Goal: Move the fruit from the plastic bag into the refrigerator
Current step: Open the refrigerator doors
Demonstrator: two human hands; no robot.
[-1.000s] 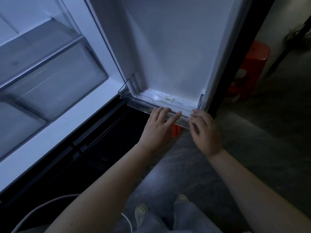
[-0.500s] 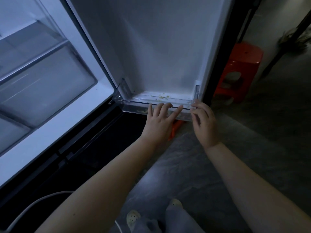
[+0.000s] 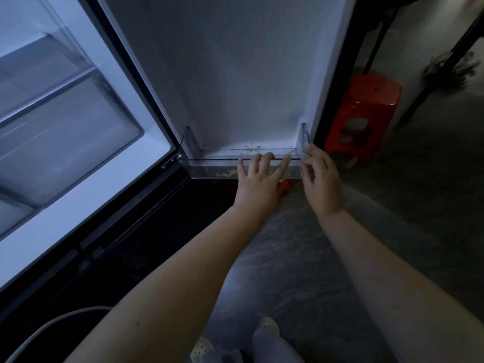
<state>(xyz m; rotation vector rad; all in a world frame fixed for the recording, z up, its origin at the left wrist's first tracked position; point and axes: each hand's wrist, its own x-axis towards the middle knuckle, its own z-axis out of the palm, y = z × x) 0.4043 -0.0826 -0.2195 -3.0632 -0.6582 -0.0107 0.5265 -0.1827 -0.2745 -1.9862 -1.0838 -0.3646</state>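
The refrigerator stands open, with its lit compartment and a clear drawer [image 3: 65, 132] at the left. On the inner side of the door [image 3: 235, 74] hangs a clear door bin [image 3: 209, 169] with greenish crumbs in it. My left hand [image 3: 258, 184] lies on the bin's front, fingers spread over the rim. My right hand [image 3: 320, 184] touches the bin's right corner with bent fingers and holds nothing. No fruit and no plastic bag are in view. A small orange-red thing [image 3: 284, 186] shows under the bin, mostly hidden by my left hand.
A red plastic stool [image 3: 366, 108] stands on the dark floor right of the door. A mop [image 3: 450, 66] and dark slanted poles are at the far right. A white cable [image 3: 52, 320] curves at the bottom left. My feet in light shoes [image 3: 201, 349] are at the bottom.
Both hands have stayed at the door bin. My left fingers have spread flatter on its front, and my right hand has shifted slightly toward the bin's right corner.
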